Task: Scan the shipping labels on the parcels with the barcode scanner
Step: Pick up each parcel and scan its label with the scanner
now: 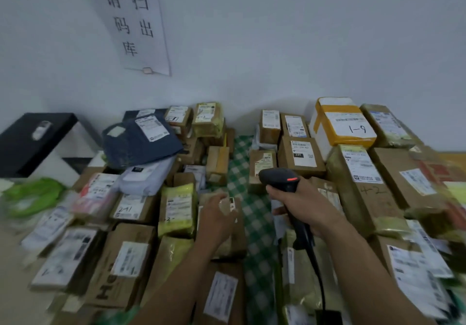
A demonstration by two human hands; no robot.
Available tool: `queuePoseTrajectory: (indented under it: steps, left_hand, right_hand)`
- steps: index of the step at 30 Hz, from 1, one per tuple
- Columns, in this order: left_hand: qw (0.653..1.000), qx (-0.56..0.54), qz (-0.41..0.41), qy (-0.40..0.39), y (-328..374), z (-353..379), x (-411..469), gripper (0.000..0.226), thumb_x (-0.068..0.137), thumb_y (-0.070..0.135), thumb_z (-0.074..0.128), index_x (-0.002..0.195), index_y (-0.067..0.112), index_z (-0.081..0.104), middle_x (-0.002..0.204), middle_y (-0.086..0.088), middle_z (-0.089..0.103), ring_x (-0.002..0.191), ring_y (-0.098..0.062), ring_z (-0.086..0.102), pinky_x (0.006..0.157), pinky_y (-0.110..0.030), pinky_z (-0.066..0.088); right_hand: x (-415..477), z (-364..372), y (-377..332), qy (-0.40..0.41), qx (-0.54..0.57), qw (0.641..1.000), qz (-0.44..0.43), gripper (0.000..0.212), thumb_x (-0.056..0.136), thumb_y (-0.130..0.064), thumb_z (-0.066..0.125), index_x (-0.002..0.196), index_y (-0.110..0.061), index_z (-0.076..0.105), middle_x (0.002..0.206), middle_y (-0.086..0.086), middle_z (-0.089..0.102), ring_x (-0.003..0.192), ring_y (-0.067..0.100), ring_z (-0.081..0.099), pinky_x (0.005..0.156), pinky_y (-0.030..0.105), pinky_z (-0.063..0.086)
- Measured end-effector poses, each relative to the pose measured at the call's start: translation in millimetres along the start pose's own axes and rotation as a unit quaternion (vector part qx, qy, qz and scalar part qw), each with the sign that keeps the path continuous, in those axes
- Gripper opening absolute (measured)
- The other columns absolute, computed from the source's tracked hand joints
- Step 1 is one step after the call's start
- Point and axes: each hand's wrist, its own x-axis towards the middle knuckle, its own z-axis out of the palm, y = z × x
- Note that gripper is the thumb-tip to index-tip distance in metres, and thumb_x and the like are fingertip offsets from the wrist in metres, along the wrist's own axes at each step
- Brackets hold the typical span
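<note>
My right hand grips the handle of a black barcode scanner, whose head points away toward the cardboard parcels at the middle right. A red light shows on its top, and its cable runs down toward me. My left hand reaches over a small brown parcel in the middle, fingers curled on its far top edge near a small label; the grasp is blurred. Labelled boxes and bags lie in two heaps on either side of a strip of green checked cloth.
A yellow-taped white foam box marked 1-9 stands at the back right. A dark blue mailer bag tops the left heap. A black box sits far left beside green plastic. A paper sign hangs on the wall.
</note>
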Motion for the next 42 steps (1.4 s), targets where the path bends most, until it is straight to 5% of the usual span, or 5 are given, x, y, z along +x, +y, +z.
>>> queuePoseTrajectory:
  steps: [9, 21, 29, 36, 42]
  left_hand:
    - [0.976, 0.196, -0.002, -0.100, -32, -9, -53, 0.071, 0.107, 0.033, 0.048, 0.164, 0.015, 0.009, 0.171, -0.014, 0.002, 0.158, -0.031, 0.006, 0.127, -0.041, 0.010]
    - [0.982, 0.175, 0.008, -0.066, -50, 27, -30, 0.099, 0.095, 0.045, 0.066, 0.164, 0.023, -0.002, 0.169, -0.017, -0.011, 0.156, -0.038, 0.002, 0.125, -0.049, 0.017]
    - [0.993, 0.093, 0.051, -0.047, -56, 36, -20, 0.086, 0.093, 0.032, 0.064, 0.164, 0.021, 0.017, 0.162, -0.003, 0.032, 0.146, -0.027, 0.028, 0.118, -0.044, 0.029]
    - [0.996, 0.026, -0.050, -0.068, -73, 42, -23, 0.088, 0.093, 0.044, 0.069, 0.160, 0.014, 0.021, 0.158, -0.013, 0.030, 0.146, -0.033, 0.030, 0.119, -0.045, 0.033]
    - [0.983, -0.157, -0.055, -0.075, -70, 32, -34, 0.043, 0.098, 0.022, 0.070, 0.133, 0.028, 0.047, 0.124, 0.009, 0.058, 0.112, -0.008, 0.060, 0.077, -0.005, 0.044]
  right_hand:
    - [-38, 45, 16, -0.015, 0.012, 1.000, -0.018, 0.026, 0.098, -0.033, 0.072, 0.119, -0.042, 0.062, 0.110, -0.009, 0.073, 0.071, 0.014, 0.077, 0.057, 0.028, 0.052]
    - [-34, 70, 56, 0.064, 0.055, 0.996, 0.032, 0.027, 0.097, -0.029, 0.073, 0.122, -0.034, 0.064, 0.107, -0.002, 0.077, 0.076, 0.018, 0.077, 0.064, 0.030, 0.052]
    - [-31, 69, 71, 0.074, 0.052, 0.995, 0.028, 0.022, 0.096, -0.027, 0.073, 0.113, -0.037, 0.064, 0.099, -0.002, 0.079, 0.076, 0.019, 0.075, 0.068, 0.033, 0.055]
    - [-8, 76, 102, 0.104, 0.070, 0.989, 0.074, 0.041, 0.093, -0.033, 0.077, 0.131, -0.033, 0.059, 0.110, 0.002, 0.074, 0.094, 0.025, 0.074, 0.068, 0.030, 0.059]
    - [10, 101, 123, 0.105, 0.060, 0.989, 0.089, 0.036, 0.095, -0.031, 0.076, 0.127, -0.030, 0.061, 0.110, -0.002, 0.071, 0.097, 0.018, 0.068, 0.083, 0.040, 0.063]
